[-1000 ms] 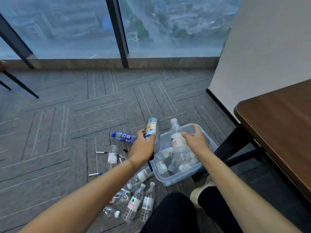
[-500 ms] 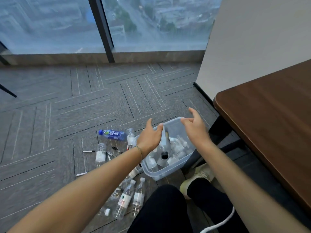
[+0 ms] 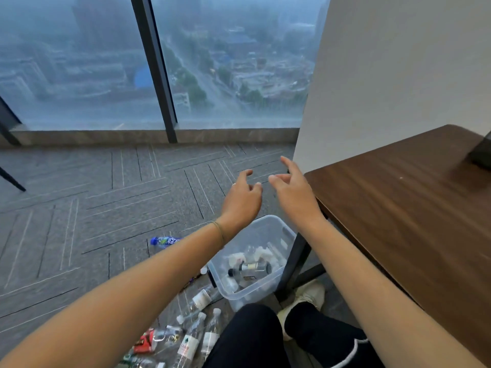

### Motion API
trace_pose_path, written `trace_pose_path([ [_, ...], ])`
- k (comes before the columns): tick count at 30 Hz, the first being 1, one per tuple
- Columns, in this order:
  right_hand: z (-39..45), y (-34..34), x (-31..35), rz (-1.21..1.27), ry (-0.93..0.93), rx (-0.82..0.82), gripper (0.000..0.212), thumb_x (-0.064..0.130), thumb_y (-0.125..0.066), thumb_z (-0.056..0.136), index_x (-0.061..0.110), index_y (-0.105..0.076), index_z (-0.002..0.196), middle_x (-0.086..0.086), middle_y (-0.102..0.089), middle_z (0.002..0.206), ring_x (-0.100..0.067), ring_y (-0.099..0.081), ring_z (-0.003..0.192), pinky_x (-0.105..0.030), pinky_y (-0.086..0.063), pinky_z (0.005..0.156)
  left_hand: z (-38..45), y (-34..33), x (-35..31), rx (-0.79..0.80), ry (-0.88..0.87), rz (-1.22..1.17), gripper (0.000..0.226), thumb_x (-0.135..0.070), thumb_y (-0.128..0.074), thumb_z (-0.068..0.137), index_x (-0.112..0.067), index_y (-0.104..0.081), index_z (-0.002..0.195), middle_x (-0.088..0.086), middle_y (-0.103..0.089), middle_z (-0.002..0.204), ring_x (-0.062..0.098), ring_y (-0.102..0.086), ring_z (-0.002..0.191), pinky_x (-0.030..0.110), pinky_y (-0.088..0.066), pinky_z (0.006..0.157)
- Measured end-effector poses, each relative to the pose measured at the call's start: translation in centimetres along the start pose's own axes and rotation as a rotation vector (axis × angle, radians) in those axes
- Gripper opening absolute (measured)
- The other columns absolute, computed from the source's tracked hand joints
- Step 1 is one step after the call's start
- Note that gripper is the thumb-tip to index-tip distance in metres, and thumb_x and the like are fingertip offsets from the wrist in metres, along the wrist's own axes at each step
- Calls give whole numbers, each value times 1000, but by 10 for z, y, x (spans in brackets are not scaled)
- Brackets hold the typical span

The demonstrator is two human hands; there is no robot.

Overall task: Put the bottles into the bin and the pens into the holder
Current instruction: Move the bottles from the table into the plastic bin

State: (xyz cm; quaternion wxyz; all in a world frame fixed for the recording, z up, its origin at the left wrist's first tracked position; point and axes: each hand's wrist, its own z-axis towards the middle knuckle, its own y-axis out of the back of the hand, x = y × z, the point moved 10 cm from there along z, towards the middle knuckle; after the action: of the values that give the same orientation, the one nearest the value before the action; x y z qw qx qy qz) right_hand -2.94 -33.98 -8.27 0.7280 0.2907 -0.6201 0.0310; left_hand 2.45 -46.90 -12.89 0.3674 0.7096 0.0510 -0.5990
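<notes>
A clear plastic bin [image 3: 280, 227] stands on the carpet by the desk leg, with several clear bottles lying inside, one dark-capped bottle [image 3: 249, 268] on top. My left hand [image 3: 243, 200] and my right hand [image 3: 293, 191] hover high above the bin, both empty with fingers spread. A blue-labelled bottle [image 3: 164, 240] lies on the floor left of the bin, partly behind my left forearm. Several more clear bottles [image 3: 190, 343] lie in a heap near my knee. No pens or holder show clearly.
A dark wooden desk [image 3: 414, 208] fills the right side, its black leg [image 3: 293, 261] right beside the bin. A white wall and floor-to-ceiling window lie ahead. My shoe [image 3: 305, 296] rests behind the bin. A red packet [image 3: 144, 343] lies among the bottles.
Both hands let go of their bottles into the bin, then rose up and away from it, open. The view has tilted upward toward the window.
</notes>
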Motion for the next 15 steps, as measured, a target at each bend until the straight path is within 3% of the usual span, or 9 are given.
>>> trace_pose_path([
  [3, -12, 35, 33, -27, 47, -39, 59, 29, -54, 100, 31, -35, 155, -3, -62, 125, -16, -60, 111, -32, -43, 87, -14, -3, -60, 21, -108, -50, 49, -32, -46, 104, -24, -39, 151, -5, -68, 99, 19, -67, 89, 47, -51, 94],
  [8, -43, 134, 71, -104, 99, -197, 58, 31, -54, 101, 29, -35, 155, -4, -58, 134, -19, -56, 124, -36, -43, 103, -39, -38, -161, 78, -279, -79, 47, -32, -49, 104, -25, -42, 150, -1, -66, 115, 17, -63, 105, 32, -44, 85],
  [12, -82, 230, 79, -135, 103, -342, 56, 31, -52, 101, 31, -35, 155, -3, -57, 135, -18, -55, 125, -35, -43, 104, -66, -98, -232, 166, -395, -64, 47, -35, -48, 104, -28, -41, 150, 3, -66, 125, 21, -63, 113, 42, -48, 101],
  [15, -116, 304, 69, -161, 63, -447, 55, 31, -52, 100, 32, -38, 154, -1, -56, 135, -16, -55, 122, -36, -43, 105, -94, -158, -278, 256, -466, -87, 44, -37, -47, 104, -33, -41, 147, -1, -68, 120, 18, -66, 108, 44, -50, 101],
])
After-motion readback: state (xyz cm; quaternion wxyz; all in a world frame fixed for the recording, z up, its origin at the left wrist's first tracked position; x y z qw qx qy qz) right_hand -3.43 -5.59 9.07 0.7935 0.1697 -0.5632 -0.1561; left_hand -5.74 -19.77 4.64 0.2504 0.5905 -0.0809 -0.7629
